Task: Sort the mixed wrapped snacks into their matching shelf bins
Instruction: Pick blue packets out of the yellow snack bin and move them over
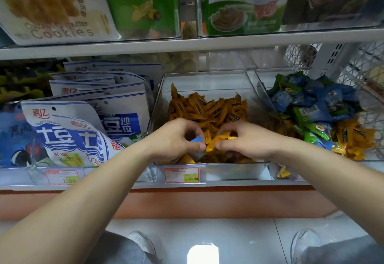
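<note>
Orange snacks (207,108) lie heaped in the middle bin (228,172), a clear bin on the lower shelf; the pile is nearly all one colour. Both hands are inside the middle bin at its front edge, over the pile. Left hand (176,137): fingers curled, grip clamped on a blue packet (197,139), pinched between thumb and fingers, only its end showing. Right hand (245,139): fingers curled, grip clamped on a few orange packets (216,140) that stick out toward the left hand. Touching the blue packet or just beside it: can't tell. Whether the left hand also has hold of those orange packets: can't tell. Just right of the middle bin sits a second clear bin (264,93) with a mixed heap: blue packs (324,95) toward its back, green packs (318,128) mid-heap, stray orange packs (353,137) at its front right. Left of the middle bin is a row of white-and-blue bags (70,133), upright, the front one bent over. Price tag (181,175) is on the shelf edge under the middle bin's front left corner. Above the middle bin is an upper shelf (187,45) carrying a cookie bag (52,14) and green bags (143,4). Below the middle bin: floor, two light shoes (141,241).
</note>
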